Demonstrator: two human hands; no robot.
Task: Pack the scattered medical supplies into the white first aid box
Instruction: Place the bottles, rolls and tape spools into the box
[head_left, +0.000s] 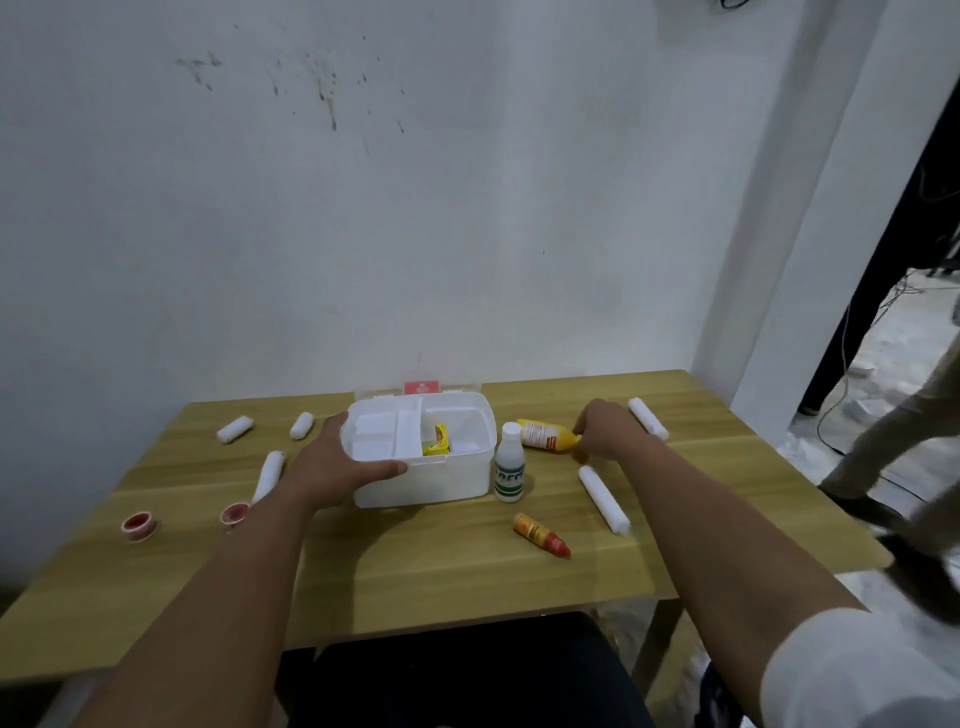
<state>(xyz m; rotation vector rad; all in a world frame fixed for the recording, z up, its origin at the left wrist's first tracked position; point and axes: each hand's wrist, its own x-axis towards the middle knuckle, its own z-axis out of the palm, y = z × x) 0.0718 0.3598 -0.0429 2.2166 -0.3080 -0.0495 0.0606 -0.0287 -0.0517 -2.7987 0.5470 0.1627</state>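
The white first aid box (441, 480) stands open at the table's middle, with a small yellow packet (437, 441) inside. My left hand (332, 462) grips the box's left front corner. My right hand (605, 428) is closed on the end of a yellow bottle (545, 435) lying right of the box. A white bottle with a green label (510, 465) stands upright beside the box. White gauze rolls lie at the left (235, 429) (302, 425) (270, 474) and at the right (604, 499) (648, 418). An orange dropper bottle (541, 534) lies in front.
Two red tape rolls (139, 526) (235, 515) sit near the left front of the wooden table (441, 577). A white wall backs the table. A person's legs (883, 447) pass on the floor at the right. A dark chair seat (467, 670) lies below the front edge.
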